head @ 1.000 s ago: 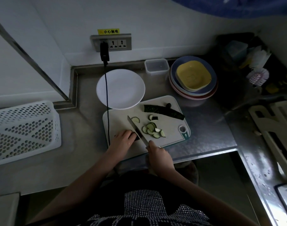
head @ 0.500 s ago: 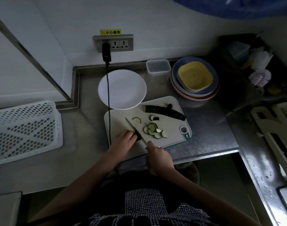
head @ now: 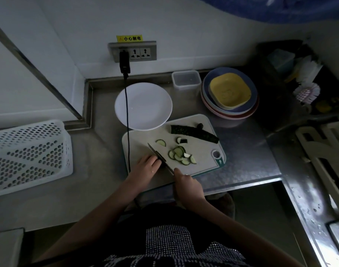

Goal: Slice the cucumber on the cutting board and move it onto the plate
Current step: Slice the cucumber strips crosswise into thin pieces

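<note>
The steel counter [head: 55, 191] carries all items. A white perforated basket [head: 28, 157] lies at 9 o'clock of the view. A stack of bowls [head: 230, 93], the top one yellow, stands at 1 o'clock from the cutting board [head: 201, 151], with a small clear container [head: 186, 79] beside it against the wall. A black cable [head: 127, 120] hangs from the wall socket [head: 133, 51] and crosses the left part of the plate and the board.

The white plate [head: 145, 106] lies at 11 o'clock from the board, its near rim overlapping the board's far edge; nothing lies on it.

The cutting board is light, with a green corner at 4 o'clock. One long, dark-skinned cucumber half [head: 193, 132] lies along the far edge, with a small dark end piece [head: 200, 125] touching it. A heap of pale, green-rimmed slices [head: 181, 156] lies at board centre. A single slice [head: 161, 142] lies at 10 o'clock from the heap, and a cut piece [head: 181, 140] at 12 o'clock.

The right hand [head: 188, 186] is clenched round the handle of the knife [head: 160, 156]; the blade points to 11 o'clock and passes just beside the left fingertips. The left hand [head: 145, 167] rests on the board with fingers curled down over a small dark cucumber piece [head: 159, 162], which is mostly hidden.
</note>
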The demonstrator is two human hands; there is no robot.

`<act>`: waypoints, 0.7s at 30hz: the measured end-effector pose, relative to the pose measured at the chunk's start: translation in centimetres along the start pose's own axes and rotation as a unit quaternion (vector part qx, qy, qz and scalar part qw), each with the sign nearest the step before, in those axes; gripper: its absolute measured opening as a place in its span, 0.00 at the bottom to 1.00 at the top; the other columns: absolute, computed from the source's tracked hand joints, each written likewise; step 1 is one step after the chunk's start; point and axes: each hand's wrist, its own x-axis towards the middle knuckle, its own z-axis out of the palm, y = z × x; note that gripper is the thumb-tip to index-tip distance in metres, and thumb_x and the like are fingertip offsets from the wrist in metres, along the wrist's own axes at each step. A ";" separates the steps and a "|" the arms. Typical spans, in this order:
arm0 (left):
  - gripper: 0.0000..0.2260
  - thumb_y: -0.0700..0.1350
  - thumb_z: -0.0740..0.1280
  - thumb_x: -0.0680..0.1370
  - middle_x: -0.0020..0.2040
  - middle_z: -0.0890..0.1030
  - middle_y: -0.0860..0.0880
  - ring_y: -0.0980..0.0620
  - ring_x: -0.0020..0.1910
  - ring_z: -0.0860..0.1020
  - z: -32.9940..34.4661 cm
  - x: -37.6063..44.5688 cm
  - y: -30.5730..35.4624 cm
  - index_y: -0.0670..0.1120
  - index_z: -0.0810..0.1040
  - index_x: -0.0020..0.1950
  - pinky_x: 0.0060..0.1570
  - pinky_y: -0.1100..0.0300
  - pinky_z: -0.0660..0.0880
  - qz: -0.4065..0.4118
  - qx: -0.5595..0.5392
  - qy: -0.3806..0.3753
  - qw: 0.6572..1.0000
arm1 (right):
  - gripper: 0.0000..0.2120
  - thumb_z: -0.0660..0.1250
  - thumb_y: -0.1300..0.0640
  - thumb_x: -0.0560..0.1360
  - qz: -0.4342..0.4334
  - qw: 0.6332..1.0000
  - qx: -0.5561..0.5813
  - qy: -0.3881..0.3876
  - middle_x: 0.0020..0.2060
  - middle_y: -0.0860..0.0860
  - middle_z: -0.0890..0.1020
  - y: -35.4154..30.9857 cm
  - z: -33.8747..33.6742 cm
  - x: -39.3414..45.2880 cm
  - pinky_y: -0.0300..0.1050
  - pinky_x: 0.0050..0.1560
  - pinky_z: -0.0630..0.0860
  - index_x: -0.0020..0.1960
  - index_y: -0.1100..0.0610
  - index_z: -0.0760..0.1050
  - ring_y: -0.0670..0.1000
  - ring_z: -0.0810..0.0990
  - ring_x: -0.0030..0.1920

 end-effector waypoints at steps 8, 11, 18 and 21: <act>0.11 0.39 0.59 0.70 0.46 0.75 0.44 0.45 0.46 0.70 -0.4 -0.2 0.2 0.42 0.73 0.51 0.39 0.51 0.78 0.001 -0.013 -0.001 1.000 | 0.09 0.53 0.52 0.82 0.024 0.997 0.063 0.049 0.47 0.60 0.81 0.7 -0.3 -0.1 0.52 0.43 0.73 0.56 0.56 0.64 0.63 0.80 0.49; 0.15 0.39 0.58 0.70 0.45 0.78 0.44 0.46 0.47 0.71 -0.8 0.0 0.5 0.40 0.80 0.52 0.41 0.54 0.77 0.013 0.001 -0.003 1.000 | 0.10 0.53 0.50 0.82 -0.016 0.998 0.046 0.047 0.47 0.60 0.81 0.4 -0.3 -0.2 0.51 0.41 0.73 0.57 0.57 0.64 0.63 0.80 0.49; 0.14 0.39 0.58 0.71 0.46 0.76 0.43 0.45 0.49 0.72 -1.1 -0.1 0.3 0.41 0.74 0.55 0.41 0.53 0.79 0.013 -0.044 -0.012 0.999 | 0.11 0.53 0.50 0.82 -0.042 0.998 0.029 0.045 0.47 0.59 0.81 0.3 -0.4 -0.1 0.50 0.40 0.73 0.58 0.56 0.65 0.62 0.81 0.48; 0.14 0.40 0.58 0.71 0.46 0.76 0.43 0.45 0.48 0.71 -1.2 -0.1 0.3 0.41 0.75 0.54 0.40 0.53 0.79 0.014 -0.045 -0.022 0.999 | 0.11 0.53 0.50 0.82 -0.041 0.998 0.029 0.040 0.48 0.59 0.81 0.4 -0.5 -0.2 0.50 0.41 0.73 0.58 0.56 0.65 0.62 0.81 0.49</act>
